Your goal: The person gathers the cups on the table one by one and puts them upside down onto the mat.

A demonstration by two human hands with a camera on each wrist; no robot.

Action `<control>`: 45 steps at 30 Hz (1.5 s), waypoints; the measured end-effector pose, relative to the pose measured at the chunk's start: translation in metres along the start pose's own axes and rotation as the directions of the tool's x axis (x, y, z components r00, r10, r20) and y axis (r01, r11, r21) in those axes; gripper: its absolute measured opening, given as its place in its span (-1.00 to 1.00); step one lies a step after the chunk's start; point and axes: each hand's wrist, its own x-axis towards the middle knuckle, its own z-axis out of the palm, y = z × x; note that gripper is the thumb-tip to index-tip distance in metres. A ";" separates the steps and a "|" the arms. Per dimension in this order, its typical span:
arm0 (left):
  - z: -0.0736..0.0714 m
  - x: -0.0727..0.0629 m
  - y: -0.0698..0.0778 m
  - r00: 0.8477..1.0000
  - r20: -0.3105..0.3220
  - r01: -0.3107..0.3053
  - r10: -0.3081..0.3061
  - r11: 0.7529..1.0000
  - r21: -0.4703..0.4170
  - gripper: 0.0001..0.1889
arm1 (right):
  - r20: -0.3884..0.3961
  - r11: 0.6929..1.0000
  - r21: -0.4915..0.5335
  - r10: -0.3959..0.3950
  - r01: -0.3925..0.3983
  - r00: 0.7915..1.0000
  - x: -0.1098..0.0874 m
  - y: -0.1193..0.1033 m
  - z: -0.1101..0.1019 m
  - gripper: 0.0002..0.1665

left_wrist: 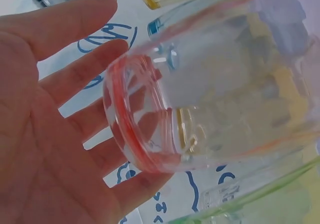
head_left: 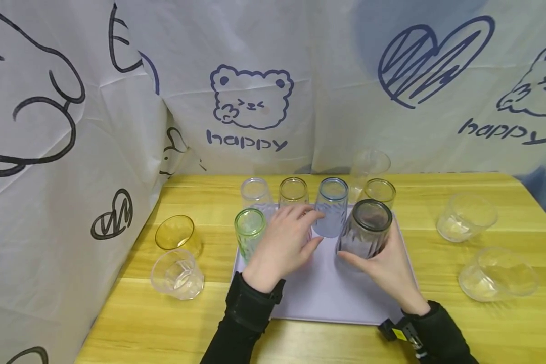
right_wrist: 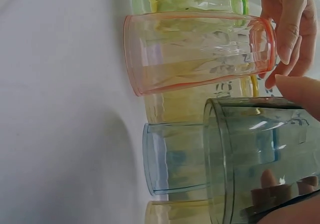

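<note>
My right hand (head_left: 393, 263) grips an upside-down dark grey glass (head_left: 366, 235), thumb on its near side and fingers round the far side. In the right wrist view its rim appears raised off the lilac tray (head_left: 327, 301). My left hand (head_left: 284, 240) is spread by the base of an upturned pink-red glass (right_wrist: 200, 56), its fingers fairly straight; contact cannot be told. The head view mostly hides that glass behind the hand. A green glass (head_left: 250, 227) stands left of the left hand, and a blue glass (head_left: 332, 207) between the hands, both upside down.
Behind stand upturned glasses: a pale lilac one (head_left: 256, 191), an amber-rimmed one (head_left: 293, 191) and a yellowish one (head_left: 380, 190). An amber glass (head_left: 177, 235) and a clear glass (head_left: 179, 275) are at left, two clear tumblers (head_left: 464, 220) at right. A printed cloth (head_left: 255, 40) hangs behind the table.
</note>
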 end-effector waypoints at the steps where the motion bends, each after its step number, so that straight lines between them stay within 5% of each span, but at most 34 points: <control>1: 0.000 0.000 -0.001 1.000 0.000 0.004 -0.004 1.000 0.005 -0.58 | 0.012 1.000 0.001 0.003 -0.003 1.000 0.000 0.001 0.000 0.29; 15: 0.000 -0.001 -0.004 1.000 0.006 0.001 -0.001 1.000 0.016 -0.58 | 0.140 0.986 0.129 0.091 -0.109 0.986 -0.002 0.005 0.010 0.20; 45: 0.001 -0.002 -0.006 0.999 -0.025 -0.039 0.039 0.999 0.006 -0.58 | 0.279 0.970 0.151 0.142 -0.189 0.950 -0.007 0.020 0.029 0.00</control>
